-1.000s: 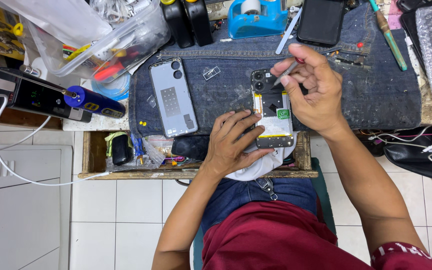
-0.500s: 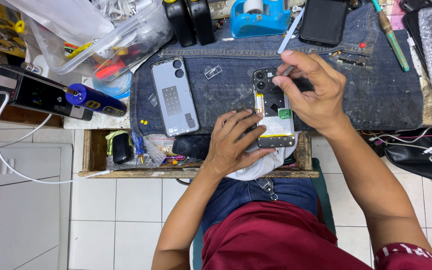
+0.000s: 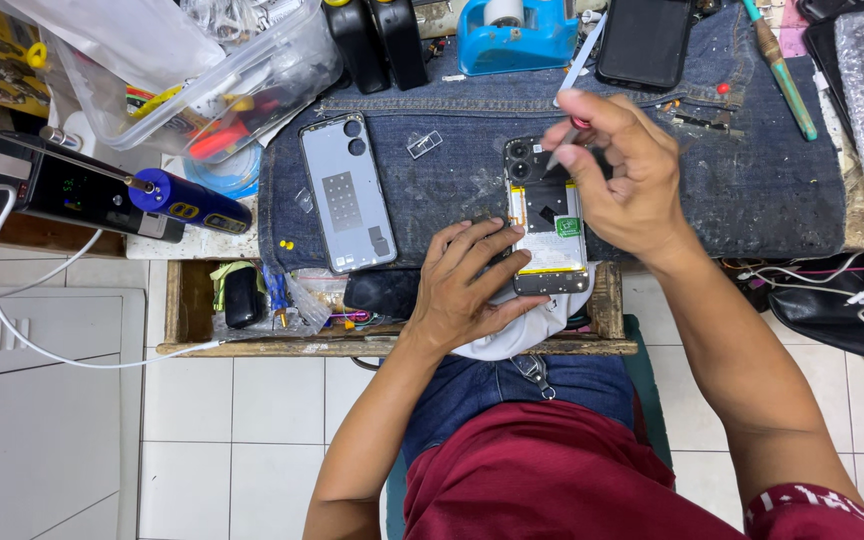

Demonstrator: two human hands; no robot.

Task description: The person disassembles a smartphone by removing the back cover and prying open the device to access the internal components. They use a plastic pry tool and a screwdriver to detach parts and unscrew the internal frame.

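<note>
Pinning the phone (image 3: 548, 235) flat on the denim mat (image 3: 752, 190) is the left hand (image 3: 472, 290); its fingers spread over the phone's lower-left edge, palm down, pressing rather than clasping. Phone lies back-open, camera end at 12 o'clock, battery and a green label exposed. It sits at the near edge of the worktop (image 3: 392, 345), over a white cloth (image 3: 522, 335).

Right hand (image 3: 617, 175) comes in from 3 o'clock; grip is clenched on a thin tool (image 3: 577, 70), pinched between thumb and fingers. Tool tip points down at the phone's upper part, just below the camera block; whether it touches cannot be told. The pale shaft sticks out past the fingers toward 12 o'clock.

At 9 o'clock of the phone, apart from it: the detached back cover (image 3: 347, 195), inner face up. Blue tape dispenser (image 3: 512, 35) at 12 o'clock. Dark phone (image 3: 644, 42) at 1 o'clock. Green-handled screwdriver (image 3: 780, 65) at 2 o'clock. Clear plastic tub (image 3: 212, 75) at 10 o'clock. Black box (image 3: 62, 185) with a white cable (image 3: 12, 300) far out at 9 o'clock.
</note>
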